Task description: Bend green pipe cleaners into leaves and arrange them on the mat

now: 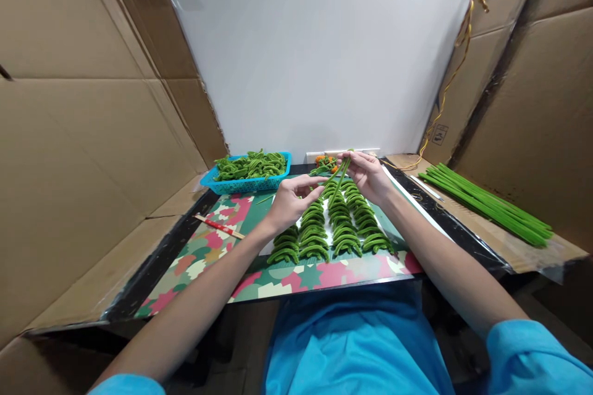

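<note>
Between my hands, above the table, are a few thin green fuzzy stems (341,180) that look like pipe cleaners. My right hand (365,173) pinches their upper ends, and they hang down from its fingertips. My left hand (296,196) has thumb and fingers close together at one stem's lower part; the exact contact is small in view. Beneath both hands, curved green fuzzy pieces (345,225) lie in several neat columns on a white sheet (329,228). My left wrist partly covers the leftmost column.
A blue basket (245,185) heaped with green fuzzy pieces stands back left. Orange and green fuzzy pieces (327,163) lie at the back. Long straight green stems (491,203) and a white pen-like stick (427,187) lie right. A red-wrapped chopstick packet (220,226) rests left. Cardboard walls (92,136) flank the table.
</note>
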Demonstrator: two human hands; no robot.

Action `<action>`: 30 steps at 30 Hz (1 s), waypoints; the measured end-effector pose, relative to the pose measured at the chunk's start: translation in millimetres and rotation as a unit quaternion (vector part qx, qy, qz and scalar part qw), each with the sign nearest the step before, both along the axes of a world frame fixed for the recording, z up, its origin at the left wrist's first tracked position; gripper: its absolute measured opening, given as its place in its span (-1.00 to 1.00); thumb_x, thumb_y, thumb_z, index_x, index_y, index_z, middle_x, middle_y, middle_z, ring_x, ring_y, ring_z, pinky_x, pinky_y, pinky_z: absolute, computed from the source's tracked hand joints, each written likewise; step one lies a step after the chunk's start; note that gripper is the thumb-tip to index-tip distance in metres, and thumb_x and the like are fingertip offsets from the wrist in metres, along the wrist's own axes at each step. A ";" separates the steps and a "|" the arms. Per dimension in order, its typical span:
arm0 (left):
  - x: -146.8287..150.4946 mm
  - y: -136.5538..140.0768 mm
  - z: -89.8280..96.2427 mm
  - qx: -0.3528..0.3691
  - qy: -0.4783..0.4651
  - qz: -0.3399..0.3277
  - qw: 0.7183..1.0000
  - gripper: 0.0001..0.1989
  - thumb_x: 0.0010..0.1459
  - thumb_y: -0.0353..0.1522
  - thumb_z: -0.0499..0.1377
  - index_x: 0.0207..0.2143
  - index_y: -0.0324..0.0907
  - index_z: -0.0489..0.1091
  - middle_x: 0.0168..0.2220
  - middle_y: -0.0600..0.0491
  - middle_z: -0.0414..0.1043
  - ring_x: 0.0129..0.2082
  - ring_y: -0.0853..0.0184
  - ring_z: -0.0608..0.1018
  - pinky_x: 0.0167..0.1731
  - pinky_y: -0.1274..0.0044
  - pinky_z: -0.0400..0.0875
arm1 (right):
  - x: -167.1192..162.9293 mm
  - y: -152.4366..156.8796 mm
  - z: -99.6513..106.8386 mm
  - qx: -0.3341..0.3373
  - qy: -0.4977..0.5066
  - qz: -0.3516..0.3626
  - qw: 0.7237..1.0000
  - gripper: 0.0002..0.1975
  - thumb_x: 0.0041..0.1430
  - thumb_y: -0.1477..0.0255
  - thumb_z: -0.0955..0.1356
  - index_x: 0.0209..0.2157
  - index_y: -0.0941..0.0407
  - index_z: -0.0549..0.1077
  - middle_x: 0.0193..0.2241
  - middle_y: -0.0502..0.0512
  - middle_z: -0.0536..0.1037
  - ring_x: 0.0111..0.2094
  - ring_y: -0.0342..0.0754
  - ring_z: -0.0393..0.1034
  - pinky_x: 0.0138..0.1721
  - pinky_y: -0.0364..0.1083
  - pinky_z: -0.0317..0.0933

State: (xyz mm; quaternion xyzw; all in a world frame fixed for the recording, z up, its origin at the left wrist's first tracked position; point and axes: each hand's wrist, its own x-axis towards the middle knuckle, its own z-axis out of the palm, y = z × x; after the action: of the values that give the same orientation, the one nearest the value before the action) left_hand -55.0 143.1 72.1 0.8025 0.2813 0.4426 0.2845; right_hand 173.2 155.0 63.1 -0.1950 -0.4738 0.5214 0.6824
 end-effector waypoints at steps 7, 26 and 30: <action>1.6 -0.4 -1.0 -0.068 -0.039 -0.023 0.997 -0.63 0.20 -0.15 0.41 -0.05 -0.20 0.69 -0.35 0.04 0.55 -0.56 0.47 0.42 -0.58 0.58 0.29 | -0.2 0.6 -0.4 0.005 0.019 0.009 1.000 -0.73 0.00 0.24 0.64 -0.29 0.07 0.71 -0.20 0.09 0.76 -0.07 0.05 0.67 0.07 -0.02 0.53; 5.2 -3.7 0.7 -0.368 -0.046 -0.133 0.919 -0.39 -0.07 -0.11 0.60 -0.12 -0.30 0.52 -0.25 -0.23 0.73 -0.34 0.12 0.77 -0.39 0.47 0.62 | -8.0 -2.1 -2.1 0.010 0.015 -0.005 1.000 -0.65 -0.04 0.17 0.67 -0.26 0.06 0.73 -0.16 0.10 0.76 -0.02 0.05 0.64 0.20 0.01 0.45; 4.3 -5.4 1.7 -0.372 -0.012 -0.140 0.918 -0.45 -0.03 -0.09 0.57 -0.17 -0.31 0.56 -0.20 -0.25 0.72 -0.33 0.15 0.77 -0.37 0.49 0.62 | -9.6 -4.3 -1.1 0.018 -0.003 0.005 1.000 -0.67 -0.05 0.17 0.67 -0.28 0.04 0.73 -0.19 0.08 0.76 -0.03 0.07 0.64 0.17 0.03 0.47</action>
State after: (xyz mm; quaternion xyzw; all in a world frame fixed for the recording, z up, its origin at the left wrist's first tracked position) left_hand -50.7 137.7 73.9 0.6650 0.3069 0.2713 0.6245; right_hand 163.6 150.8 62.0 -0.1823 -0.4863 0.5151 0.6818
